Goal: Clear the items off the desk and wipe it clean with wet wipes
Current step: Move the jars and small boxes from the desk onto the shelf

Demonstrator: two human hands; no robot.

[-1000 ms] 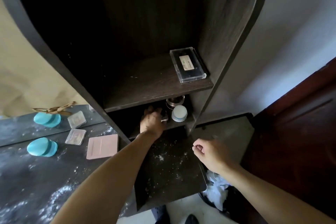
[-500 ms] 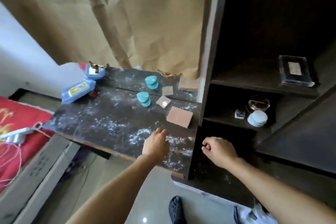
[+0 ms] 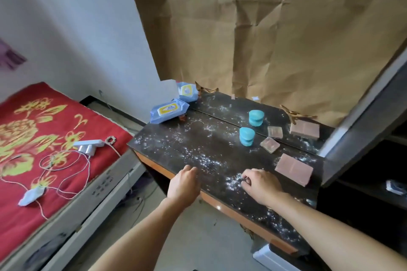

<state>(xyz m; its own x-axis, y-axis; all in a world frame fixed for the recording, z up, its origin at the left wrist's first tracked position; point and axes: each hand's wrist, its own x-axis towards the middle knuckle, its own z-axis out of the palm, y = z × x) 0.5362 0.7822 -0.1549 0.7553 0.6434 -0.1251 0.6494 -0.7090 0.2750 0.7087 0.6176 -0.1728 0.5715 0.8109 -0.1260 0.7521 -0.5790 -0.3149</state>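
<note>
Pink case lies just ahead and to the right of the right hand's fingers.

The right hand point(image 3: 262, 185) rests on the dusty tabletop point(image 3: 198, 149), fingers curled narrow and holding nothing; the flat pink case point(image 3: 294, 169) sits near it, long axis running toward the far left. The left hand point(image 3: 184, 185) hangs at the front edge, fingers loosely bent and empty, farther from the case. The teal containers point(image 3: 246, 137) and the wet wipes pack point(image 3: 169, 110) lie beyond.

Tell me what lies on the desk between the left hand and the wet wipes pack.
In the head view, nothing but scattered white powder on the dark desk lies between the left hand and the wet wipes pack.
</note>
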